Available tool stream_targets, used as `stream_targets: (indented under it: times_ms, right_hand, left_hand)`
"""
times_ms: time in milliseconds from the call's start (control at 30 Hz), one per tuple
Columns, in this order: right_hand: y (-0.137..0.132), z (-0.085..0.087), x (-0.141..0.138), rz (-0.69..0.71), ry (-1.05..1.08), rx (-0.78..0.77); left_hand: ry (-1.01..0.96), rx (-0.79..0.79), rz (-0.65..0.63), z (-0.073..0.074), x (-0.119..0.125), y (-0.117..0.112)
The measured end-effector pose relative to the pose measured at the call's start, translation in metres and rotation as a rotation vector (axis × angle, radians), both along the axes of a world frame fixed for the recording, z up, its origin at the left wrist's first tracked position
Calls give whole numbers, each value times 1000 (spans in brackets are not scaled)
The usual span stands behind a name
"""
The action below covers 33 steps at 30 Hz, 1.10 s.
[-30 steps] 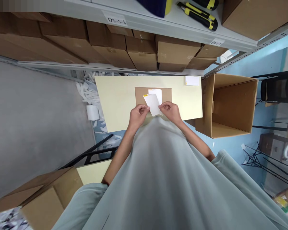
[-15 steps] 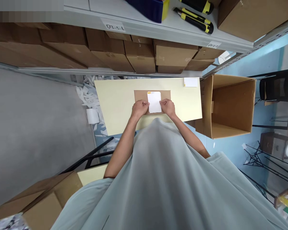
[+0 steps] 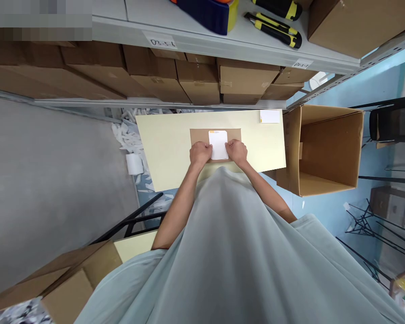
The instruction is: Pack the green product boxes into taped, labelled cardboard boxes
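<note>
White sheet [image 3: 218, 146]: now lowered flat.
Left hand [image 3: 200, 153], right hand [image 3: 236, 151]: pinching its sides.
Cardboard [image 3: 200, 135], under my fingers: square to it.

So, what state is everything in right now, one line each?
White card: lying on brown cardboard
Brown cardboard: flat on pale surface
Left hand: curled at card's left edge, grip unclear
Right hand: curled at card's right edge, grip unclear
Large box: open
Shelved boxes: look closed
Utility knife: lying flat, blade unclear
</note>
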State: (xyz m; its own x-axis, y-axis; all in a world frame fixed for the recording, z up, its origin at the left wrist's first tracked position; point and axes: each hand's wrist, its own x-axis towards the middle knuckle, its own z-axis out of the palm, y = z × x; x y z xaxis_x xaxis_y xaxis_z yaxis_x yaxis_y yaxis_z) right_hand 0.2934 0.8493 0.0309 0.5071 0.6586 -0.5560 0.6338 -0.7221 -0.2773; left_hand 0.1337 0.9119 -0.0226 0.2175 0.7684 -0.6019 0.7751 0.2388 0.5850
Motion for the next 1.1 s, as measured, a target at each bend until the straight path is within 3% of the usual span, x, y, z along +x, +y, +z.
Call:
stream_targets:
  times_ms: [300, 433, 567, 667, 800, 933, 1100]
  right_hand:
    - [-2, 0, 6, 73, -38, -11]
    - [-15, 5, 5, 258, -75, 85]
    - [-29, 0, -2, 597, -114, 235]
    - [-34, -11, -2, 736, -80, 227]
    - [-33, -18, 11, 777, -37, 221]
    - [-28, -14, 27, 804, -8, 216]
    - [-22, -10, 29, 738, -44, 202]
  left_hand:
    - [-20, 65, 23, 6, -3, -9]
    - [-136, 195, -13, 15, -11, -21]
    - [-291, 416, -247, 20, -8, -30]
    - [-328, 393, -439, 14, -4, -29]
    - [-301, 379, -533, -1, -15, -20]
    - [-278, 405, -620, -11, -36, -2]
    - [-287, 418, -695, -16, -46, 9]
